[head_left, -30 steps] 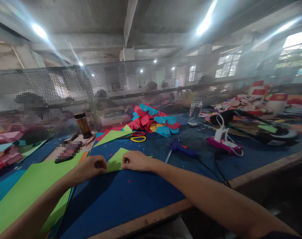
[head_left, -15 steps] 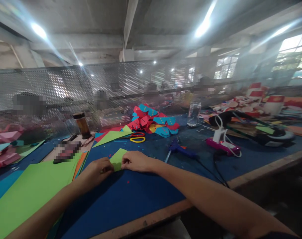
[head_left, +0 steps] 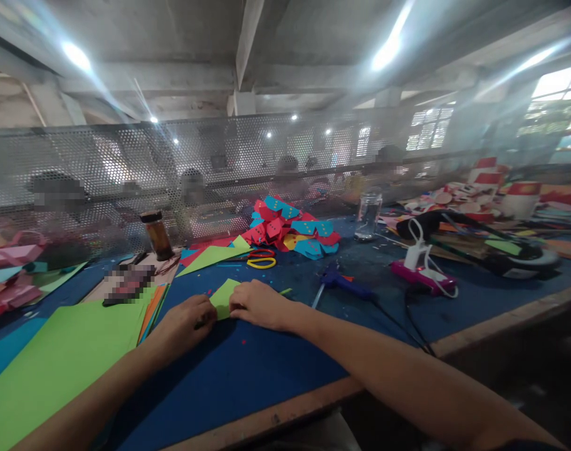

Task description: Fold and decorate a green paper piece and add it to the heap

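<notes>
Between my two hands, low over the blue tabletop, is a small piece of light green paper [head_left: 225, 299]. My left hand [head_left: 195, 319] has its fingers curled on the paper's left side. On the right side, my right hand [head_left: 257, 304] pinches it with bent fingers. A thin green tip [head_left: 286, 291] shows just behind my right hand; what it belongs to is hidden. Scissors with red and yellow handles [head_left: 261, 258] lie beyond the hands, beside a folded green sheet [head_left: 214, 255].
A blue glue gun [head_left: 344, 282] with its cord and a magenta power strip [head_left: 424, 277] lie to the right. Behind stand a pile of red and blue paper shapes [head_left: 285, 228] and a glass jar [head_left: 368, 216]. Large green sheets [head_left: 69, 357] spread at left, near a dark-lidded bottle [head_left: 156, 237].
A green tip now shows behind my right hand. Both hands stay on the green paper, with only slight shifts of the fingers; the view has moved a little.
</notes>
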`<state>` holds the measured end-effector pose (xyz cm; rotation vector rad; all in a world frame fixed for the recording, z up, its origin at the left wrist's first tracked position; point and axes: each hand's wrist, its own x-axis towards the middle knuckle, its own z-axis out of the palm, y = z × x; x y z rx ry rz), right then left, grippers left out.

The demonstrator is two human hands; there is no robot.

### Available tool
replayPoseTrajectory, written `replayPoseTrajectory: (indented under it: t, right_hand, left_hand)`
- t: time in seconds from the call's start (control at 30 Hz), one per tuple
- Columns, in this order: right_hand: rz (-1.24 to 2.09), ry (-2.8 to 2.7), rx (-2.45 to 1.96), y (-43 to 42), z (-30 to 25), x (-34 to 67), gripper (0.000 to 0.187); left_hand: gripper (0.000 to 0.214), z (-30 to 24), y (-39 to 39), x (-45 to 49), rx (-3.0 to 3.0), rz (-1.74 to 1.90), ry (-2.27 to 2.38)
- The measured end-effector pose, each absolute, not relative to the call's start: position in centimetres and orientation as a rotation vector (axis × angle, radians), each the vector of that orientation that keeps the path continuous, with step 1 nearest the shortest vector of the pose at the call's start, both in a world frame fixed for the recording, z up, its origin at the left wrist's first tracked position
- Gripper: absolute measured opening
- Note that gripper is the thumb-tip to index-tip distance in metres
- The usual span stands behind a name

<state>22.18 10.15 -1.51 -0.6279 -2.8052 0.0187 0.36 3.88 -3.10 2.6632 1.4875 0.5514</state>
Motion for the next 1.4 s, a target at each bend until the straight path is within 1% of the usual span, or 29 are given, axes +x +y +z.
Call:
replayPoseTrajectory:
  t: [0.33,0.5,0.9,1.4]
  right_hand:
    - [-0.001,-2.820,-0.635,10.4,-1.6,22.2,0.014]
    - [-0.013,-2.838,-0.629,10.1,-1.3,22.7,0.010]
    - [-0.291,-2.869,-0.649,9.8,-1.1,25.3,0.011]
    - [-0.228,-2.840,-0.692,9.7,-1.0,25.5,0.012]
  left_hand:
    - [0.017,-3.4,4.3,0.3,2.667,0.548,1.510]
    - [0.017,-3.5,4.4,0.3,2.643,0.556,1.510]
    - [0.013,-3.7,4.5,0.3,2.645,0.586,1.493]
    - [0.013,-3.0,4.1,1.0,2.688,0.535,1.512]
